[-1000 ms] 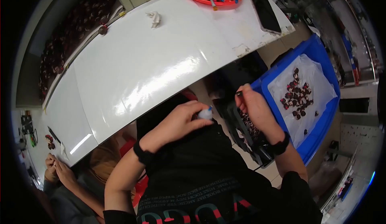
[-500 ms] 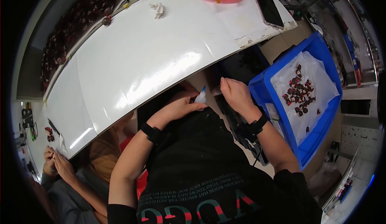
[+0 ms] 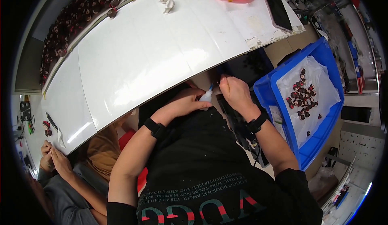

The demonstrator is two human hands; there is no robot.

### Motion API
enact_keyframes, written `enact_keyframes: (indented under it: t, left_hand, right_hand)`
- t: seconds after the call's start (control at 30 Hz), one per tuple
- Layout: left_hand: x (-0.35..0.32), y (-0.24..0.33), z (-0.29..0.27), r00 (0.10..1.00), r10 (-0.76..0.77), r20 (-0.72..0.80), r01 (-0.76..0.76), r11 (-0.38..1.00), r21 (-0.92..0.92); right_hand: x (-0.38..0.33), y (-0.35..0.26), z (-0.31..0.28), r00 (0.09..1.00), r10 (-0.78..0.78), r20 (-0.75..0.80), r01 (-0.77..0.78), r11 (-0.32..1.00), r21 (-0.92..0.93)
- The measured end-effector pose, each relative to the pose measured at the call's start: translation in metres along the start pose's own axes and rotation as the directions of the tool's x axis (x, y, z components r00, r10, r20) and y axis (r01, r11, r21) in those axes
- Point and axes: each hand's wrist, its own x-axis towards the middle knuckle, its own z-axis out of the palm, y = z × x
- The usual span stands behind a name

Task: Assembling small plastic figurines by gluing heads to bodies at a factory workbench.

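My left hand: clamped on small white plastic bottle
Blue nozzle: tilts up, rightward
My right hand: curled closed, just right of bottle, contents hidden

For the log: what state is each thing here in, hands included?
Left hand: closed around the bottle
Bottle: gripped, blue tip showing; fill unclear
Right hand: fingers curled; contents unclear
Phone: flat, screen dark
Tissue: crumpled, on the table
Red bowl: open, partly out of frame
Blue bin: open, lined with a sheet
Sheet: creased, dark pieces on it
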Motion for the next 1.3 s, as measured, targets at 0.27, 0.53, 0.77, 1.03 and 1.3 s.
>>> enact_keyframes:
  t: [0.27, 0.53, 0.77, 1.03, 1.3]
  left_hand:
    - [0.001, -0.003, 0.0, 1.0, -0.009, 0.006, 0.009, 1.0, 0.021]
    - [0.001, 0.004, -0.002, 1.0, -0.008, 0.005, 0.008, 0.997, 0.073]
    - [0.002, 0.005, -0.006, 0.994, -0.091, 0.058, 0.085, 0.991, 0.1]
    - [0.003, 0.002, -0.006, 0.994, -0.095, 0.059, 0.089, 0.991, 0.096]
    - [0.002, -0.001, -0.003, 1.0, 0.009, -0.015, -0.007, 0.992, 0.13]
  right_hand:
    - [0.001, 0.004, 0.007, 0.998, 0.0, -0.064, 0.004, 0.998, 0.059]
    - [0.001, 0.0, 0.007, 0.999, -0.005, -0.048, 0.008, 0.998, 0.058]
    - [0.003, 0.002, 0.007, 0.998, 0.035, 0.047, -0.038, 0.997, 0.074]
    - [0.005, 0.0, 0.006, 0.999, 0.048, 0.025, -0.05, 0.997, 0.06]
    - [0.004, 0.001, 0.007, 0.997, 0.062, 0.046, -0.065, 0.996, 0.069]
